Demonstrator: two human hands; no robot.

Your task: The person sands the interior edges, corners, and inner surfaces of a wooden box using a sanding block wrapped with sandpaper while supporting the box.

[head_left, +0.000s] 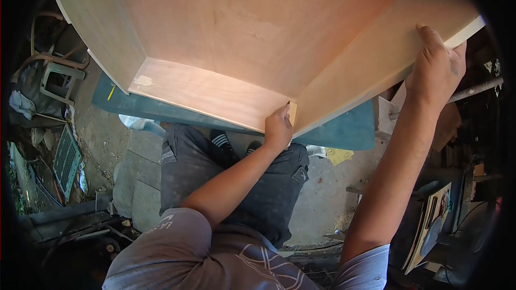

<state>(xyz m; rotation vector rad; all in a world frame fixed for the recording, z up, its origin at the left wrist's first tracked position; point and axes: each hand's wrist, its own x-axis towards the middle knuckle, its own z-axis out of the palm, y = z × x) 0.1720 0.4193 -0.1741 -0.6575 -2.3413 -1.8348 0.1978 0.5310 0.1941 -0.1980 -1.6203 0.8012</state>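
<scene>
The box [209, 16] stands over the worktop [349, 123] with its open side toward the person, and is probably the first worry: a hard pull by the right hand [438, 67] could tip or slide it, especially as its near corner lies close to the worktop's front edge. That hand's fingers are clamped on the outer edge of the right panel [360, 72], thumb on the inner face, the rest hidden behind; uneven force there might strain the corner joint. The left hand [278, 129] has its fingers closed on a block [293, 111] at the corner where the right panel meets the near panel [209, 88]. A slip could scrape the knuckles or gouge the pale wood (whether the block touches both panels, I cannot tell). A yellow stick [111, 92] lies on the worktop just beside the box's left corner, where a shove might knock it off.

Counted: one box, with four panels showing; one worktop; two legs [193, 166] below; two hands, both the person's own; one block, in the left hand; one pale patch [143, 80] on the near panel; one yellow stick.
</scene>
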